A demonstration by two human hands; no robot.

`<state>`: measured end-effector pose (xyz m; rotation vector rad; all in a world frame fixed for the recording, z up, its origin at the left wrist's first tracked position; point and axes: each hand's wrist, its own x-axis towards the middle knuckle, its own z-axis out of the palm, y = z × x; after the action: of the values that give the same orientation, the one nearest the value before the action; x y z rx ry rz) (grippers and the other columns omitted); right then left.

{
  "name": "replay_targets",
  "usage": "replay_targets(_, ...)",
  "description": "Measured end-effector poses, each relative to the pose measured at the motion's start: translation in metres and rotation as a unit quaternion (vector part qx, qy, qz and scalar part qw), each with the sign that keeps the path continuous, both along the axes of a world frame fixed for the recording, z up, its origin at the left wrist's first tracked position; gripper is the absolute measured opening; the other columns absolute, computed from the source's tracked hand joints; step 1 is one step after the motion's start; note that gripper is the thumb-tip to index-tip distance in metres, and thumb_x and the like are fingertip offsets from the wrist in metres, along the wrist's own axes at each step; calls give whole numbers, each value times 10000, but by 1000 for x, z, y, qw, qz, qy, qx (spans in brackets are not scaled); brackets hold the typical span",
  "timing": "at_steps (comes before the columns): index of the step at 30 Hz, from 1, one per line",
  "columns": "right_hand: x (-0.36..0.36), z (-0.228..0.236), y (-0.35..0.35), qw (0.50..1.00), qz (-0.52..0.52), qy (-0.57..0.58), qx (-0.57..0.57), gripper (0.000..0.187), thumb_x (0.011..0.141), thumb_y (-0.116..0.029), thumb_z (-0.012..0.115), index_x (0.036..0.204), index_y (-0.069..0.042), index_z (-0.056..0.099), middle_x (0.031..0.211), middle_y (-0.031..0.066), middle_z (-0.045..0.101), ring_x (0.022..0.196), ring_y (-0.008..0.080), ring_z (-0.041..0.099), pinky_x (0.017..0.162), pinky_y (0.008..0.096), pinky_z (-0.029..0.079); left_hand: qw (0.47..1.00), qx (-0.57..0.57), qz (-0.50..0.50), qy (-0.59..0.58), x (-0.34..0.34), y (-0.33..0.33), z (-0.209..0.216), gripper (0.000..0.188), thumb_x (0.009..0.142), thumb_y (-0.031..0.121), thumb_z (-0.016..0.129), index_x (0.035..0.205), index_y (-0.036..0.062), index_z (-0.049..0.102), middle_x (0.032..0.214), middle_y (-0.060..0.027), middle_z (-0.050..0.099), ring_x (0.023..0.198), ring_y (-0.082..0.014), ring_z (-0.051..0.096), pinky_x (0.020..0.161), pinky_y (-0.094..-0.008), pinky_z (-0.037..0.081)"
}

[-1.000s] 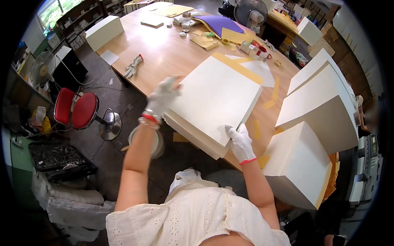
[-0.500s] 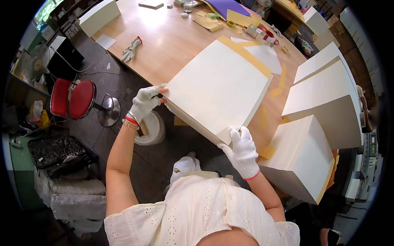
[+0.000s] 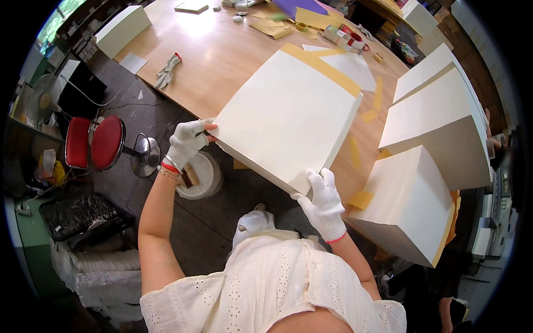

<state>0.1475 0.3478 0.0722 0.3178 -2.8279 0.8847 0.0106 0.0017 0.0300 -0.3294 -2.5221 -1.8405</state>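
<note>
A thick white paper stack [image 3: 286, 119] lies at the near table edge, its near side overhanging. A tan strip runs along its far edge. My left hand [image 3: 186, 143], in a white knit glove with bare fingertips showing, grips the stack's left corner; fingers lie along the edge and part of them is hidden. At the near right corner my right hand [image 3: 322, 205], gloved in white with a red cuff edge, is closed round the stack, thumb low on the side and fingers on top. Tan paper strips [image 3: 355, 152] lie on the table right of the stack.
More tall white stacks [image 3: 400, 194] stand along the right side of the wooden table [image 3: 205, 77]. A loose glove [image 3: 168, 70] and another white block [image 3: 123, 30] sit at the left. Below are a white bin [image 3: 208, 180] and a red chair [image 3: 107, 141].
The whole view has shifted slightly, with table and stack appearing a little further left. Both hands keep the same hold on the stack's corners.
</note>
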Motion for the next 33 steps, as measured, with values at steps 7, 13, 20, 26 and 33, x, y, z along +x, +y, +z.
replay_targets(7,2,-2,-2,999,5,23,24,569,734,-189,800,1207,-76,506,1079,177,493,890,369,589,732,442,513,1000,17,-11,-10,1,0,2,386,745,-226,510,1052,-67,683,1118,-137,686,903,-162,673,796,-288,606)
replay_targets(13,9,7,4,998,0,-19,66,642,756,-293,796,1284,-81,499,1183,207,486,940,372,608,771,435,527,926,-322,-87,179,-8,10,53,361,684,101,823,1025,61,713,1240,-175,625,1206,-386,541,970,-420,491)
replay_targets(20,11,3,12,999,-12,-35,21,521,826,-358,719,1262,-141,533,1258,253,475,948,404,620,763,441,539,883,-380,-118,248,-156,147,76,650,816,449,719,1352,131,533,1496,-200,380,1409,-406,292,1143,-553,243)
replay_targets(26,8,4,12,998,-1,-14,-68,522,814,-301,733,1274,-126,558,1267,269,484,1065,422,586,869,417,519,806,-554,-94,187,-259,244,77,822,733,629,696,1393,178,506,1497,-157,398,1436,-340,265,1165,-533,157)
replay_targets(33,13,-29,16,990,-12,-14,-137,547,801,-216,743,1287,-103,519,1372,267,431,1107,420,564,886,411,512,866,-468,-151,87,-306,298,77,651,747,564,720,1203,104,658,1211,-167,644,1241,-362,518,1096,-481,310)
